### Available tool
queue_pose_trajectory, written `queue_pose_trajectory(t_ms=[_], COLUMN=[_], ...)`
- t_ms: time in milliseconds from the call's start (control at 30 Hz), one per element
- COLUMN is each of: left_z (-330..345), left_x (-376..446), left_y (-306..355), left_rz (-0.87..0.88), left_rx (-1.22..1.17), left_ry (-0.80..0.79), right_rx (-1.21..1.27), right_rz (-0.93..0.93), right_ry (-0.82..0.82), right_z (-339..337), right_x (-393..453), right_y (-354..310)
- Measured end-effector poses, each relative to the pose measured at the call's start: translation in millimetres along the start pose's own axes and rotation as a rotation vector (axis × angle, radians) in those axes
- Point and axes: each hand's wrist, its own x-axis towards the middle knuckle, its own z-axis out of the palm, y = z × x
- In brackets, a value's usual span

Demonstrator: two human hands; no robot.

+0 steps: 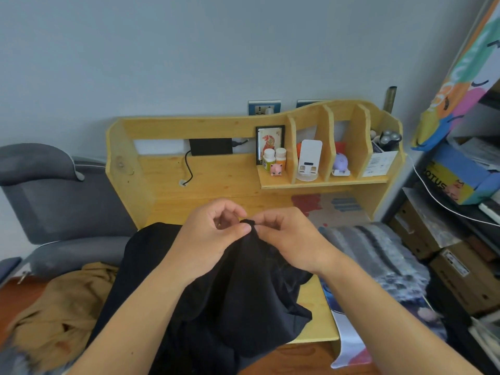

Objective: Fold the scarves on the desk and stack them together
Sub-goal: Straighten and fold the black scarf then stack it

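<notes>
both hands were raised over the near half of the desk (pixel 205 182), meeting at the centre of view. the left hand (pixel 208 234) and the right hand (pixel 289 236) each pinched the same bunched corner of the black scarf (pixel 232 299) between thumb and forefinger, other fingers loosely curled. the black scarf hung down from that pinch toward 6 o'clock, draped over the desk's near edge. at 8 o'clock a tan scarf (pixel 62 307) lay crumpled beside the black one, touching its left side. at 4 o'clock a grey striped scarf (pixel 378 255) lay spread over a printed mat (pixel 343 345) that overhung the desk edge. farther back, at 1 o'clock, the desk's shelf compartments held a framed picture (pixel 270 139), two small bottles (pixel 274 158), a pink figurine (pixel 276 169) and a white device (pixel 309 161). at 9 o'clock stood a grey chair (pixel 54 201). at 3 o'clock, shelving held cardboard boxes (pixel 457 277).
</notes>
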Motion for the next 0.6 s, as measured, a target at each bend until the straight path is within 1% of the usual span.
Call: queue_pose_trajectory(t_ms=[167, 233, 267, 300, 367, 433, 500, 533, 600], left_z=[4, 9, 12, 13, 14, 12, 10, 9, -2], left_x=[4, 6, 8, 11, 18, 28, 40, 46, 63], left_y=[1, 0, -2, -5, -9, -8, 1, 10, 31], left_rz=[0.089, 0.166, 0.233, 0.316, 0.484, 0.587, 0.593, 0.548, 0.406], left_rx=[0.244, 0.317, 0.354, 0.391, 0.449, 0.489, 0.478, 0.427, 0.284], left_ry=[0.046, 0.113, 0.151, 0.189, 0.242, 0.253, 0.241, 0.246, 0.301], right_rx=[-0.126, -0.160, -0.162, -0.137, -0.004, 0.128, 0.139, 0.078, -0.141], right_rz=[0.043, 0.051, 0.051, 0.058, 0.091, 0.118, 0.127, 0.134, 0.174], right_ry=[-0.087, -0.075, -0.053, -0.025, 0.010, 0.003, -0.021, -0.028, 0.004], right_z=[-7, -9, -10, -11, -12, -13, -14, -16, -22], right_x=[5, 10, 13, 16, 21, 25, 30, 30, 28], right_y=[-7, -10, -11, -11, -11, -7, 0, 7, 25])
